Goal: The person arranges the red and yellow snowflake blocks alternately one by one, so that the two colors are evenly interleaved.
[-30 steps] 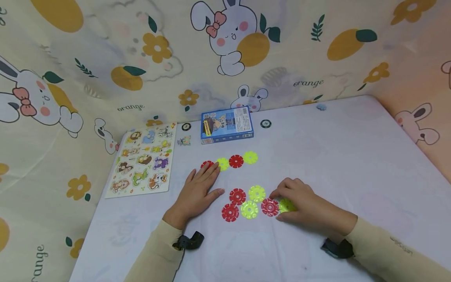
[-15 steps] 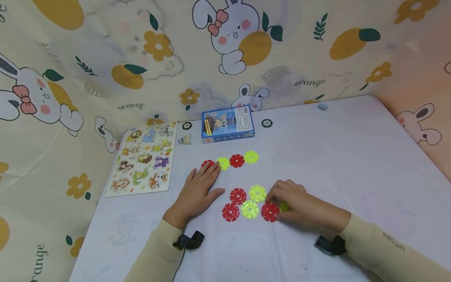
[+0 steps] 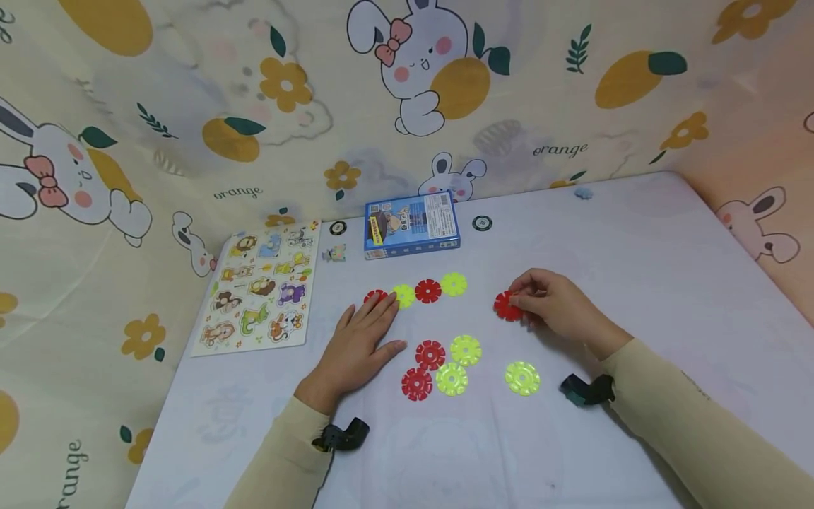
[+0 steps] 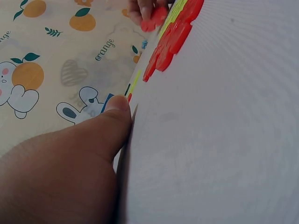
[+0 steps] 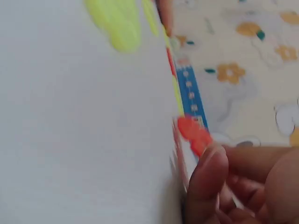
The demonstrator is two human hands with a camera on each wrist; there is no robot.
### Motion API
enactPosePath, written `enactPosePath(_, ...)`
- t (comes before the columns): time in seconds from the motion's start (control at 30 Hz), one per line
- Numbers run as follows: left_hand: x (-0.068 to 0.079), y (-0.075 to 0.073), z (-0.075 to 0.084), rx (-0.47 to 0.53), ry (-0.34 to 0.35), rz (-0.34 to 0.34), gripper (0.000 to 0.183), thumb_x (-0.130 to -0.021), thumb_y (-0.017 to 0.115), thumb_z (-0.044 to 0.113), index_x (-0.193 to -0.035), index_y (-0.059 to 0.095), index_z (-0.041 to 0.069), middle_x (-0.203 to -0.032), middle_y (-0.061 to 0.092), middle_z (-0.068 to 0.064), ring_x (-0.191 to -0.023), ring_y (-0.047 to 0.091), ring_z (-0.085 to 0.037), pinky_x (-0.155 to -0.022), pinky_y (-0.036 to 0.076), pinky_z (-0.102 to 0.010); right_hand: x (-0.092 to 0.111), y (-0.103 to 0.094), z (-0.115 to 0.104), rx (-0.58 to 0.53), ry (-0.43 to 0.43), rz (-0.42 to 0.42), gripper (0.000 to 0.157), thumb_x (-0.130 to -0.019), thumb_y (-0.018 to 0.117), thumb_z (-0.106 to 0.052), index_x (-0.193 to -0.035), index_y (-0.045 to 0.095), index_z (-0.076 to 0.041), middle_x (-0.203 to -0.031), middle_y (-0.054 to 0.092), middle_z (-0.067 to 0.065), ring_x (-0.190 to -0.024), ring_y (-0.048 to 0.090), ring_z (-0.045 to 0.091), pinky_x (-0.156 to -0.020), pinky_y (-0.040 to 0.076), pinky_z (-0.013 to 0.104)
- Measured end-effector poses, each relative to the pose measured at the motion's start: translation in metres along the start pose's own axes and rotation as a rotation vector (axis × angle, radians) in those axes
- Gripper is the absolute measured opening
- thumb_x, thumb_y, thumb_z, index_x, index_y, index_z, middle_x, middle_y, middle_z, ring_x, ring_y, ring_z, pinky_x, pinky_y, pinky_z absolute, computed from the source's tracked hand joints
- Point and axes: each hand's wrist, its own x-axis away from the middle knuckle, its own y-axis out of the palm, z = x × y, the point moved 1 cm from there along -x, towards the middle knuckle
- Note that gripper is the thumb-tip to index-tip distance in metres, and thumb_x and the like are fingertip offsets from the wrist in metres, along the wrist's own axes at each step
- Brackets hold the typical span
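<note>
With the right hand pinching a red disc just right of the row of 4 discs on the tabletop, and the left hand lying flat with fingertips on that row's left end, the disc should probably be lowered level beside the yellow end disc.

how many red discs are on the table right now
5: two in the far row, one partly under the left hand; two in the near cluster; one pinched by the right hand.

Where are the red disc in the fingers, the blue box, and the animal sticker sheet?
red disc (image 3: 506,307), head view, on its left half.
blue box (image 3: 411,223), head view, middle of its top face.
animal sticker sheet (image 3: 261,290), head view, its centre.
</note>
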Motion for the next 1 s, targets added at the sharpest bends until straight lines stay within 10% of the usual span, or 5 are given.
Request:
enactPosePath(0.27,0.000,-0.001,0.000,0.010,-0.002,-0.004,0.074,-0.092,0.041,0.064,-0.153,0.026,0.023,-0.158,0.017,0.009,-0.144,0.008,-0.019,-0.111,0.007,-0.055,-0.022,0.002,0.001,-0.005,0.007,0.156,0.040,-0.093,0.065,-0.023,-0.130,0.053,-0.014,-0.117,0.052,0.009,-0.097,0.057,0.026,-0.078,0.054,0.033)
enactPosePath(0.63,0.000,-0.002,0.000,0.008,0.006,-0.008,0.075,-0.092,0.041,0.062,-0.153,0.024,0.023,-0.158,0.016,0.008,-0.144,0.006,-0.020,-0.111,0.006,-0.056,-0.015,0.025,-0.006,0.737,-0.201,0.031,0.081,-0.085,0.066,-0.051,-0.150,0.034,-0.014,-0.156,0.021,0.006,-0.138,0.014,0.035,-0.100,0.032,0.059)
enactPosePath(1.0,0.000,-0.003,0.002,0.011,-0.005,-0.002,0.075,-0.092,0.043,0.063,-0.152,0.026,0.023,-0.157,0.019,0.007,-0.144,0.009,-0.020,-0.111,0.008,-0.056,-0.016,0.038,-0.012,0.761,-0.236,-0.013,0.090,-0.080,0.065,-0.061,-0.151,0.032,-0.016,-0.158,0.019,0.001,-0.142,0.008,0.032,-0.090,0.025,0.051)
